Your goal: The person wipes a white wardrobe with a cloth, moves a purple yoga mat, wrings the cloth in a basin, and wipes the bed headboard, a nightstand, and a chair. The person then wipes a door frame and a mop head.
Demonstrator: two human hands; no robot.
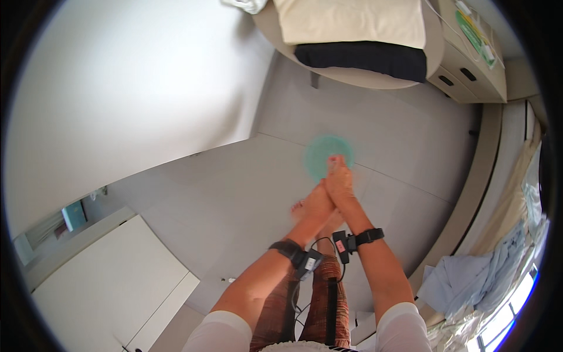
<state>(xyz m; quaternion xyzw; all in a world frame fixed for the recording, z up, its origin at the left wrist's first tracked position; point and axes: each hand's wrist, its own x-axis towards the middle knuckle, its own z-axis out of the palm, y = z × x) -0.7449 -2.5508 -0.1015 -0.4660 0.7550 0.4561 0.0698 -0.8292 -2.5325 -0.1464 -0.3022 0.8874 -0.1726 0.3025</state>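
My right hand (341, 179) and my left hand (317, 199) are together in front of me, above the floor and near my feet. The fingers of my right hand are curled. They overlap the lower part of a round, translucent green thing (323, 152), apparently plastic, and seem to grip it. Its outline is blurred, and its exact kind cannot be told. My left hand lies against the right one near the wrist, its fingers mostly hidden. Each wrist bears a black strap with a small cabled device, the left one (308, 264) and the right one (342, 246).
A round table (352, 78) ahead carries cream cloth (352, 22) and folded black cloth (360, 59). A drawer cabinet (484, 83) stands beside it. White panels (145, 88) rise at left, a white cabinet (118, 268) below. Crumpled clothing (462, 277) lies at right.
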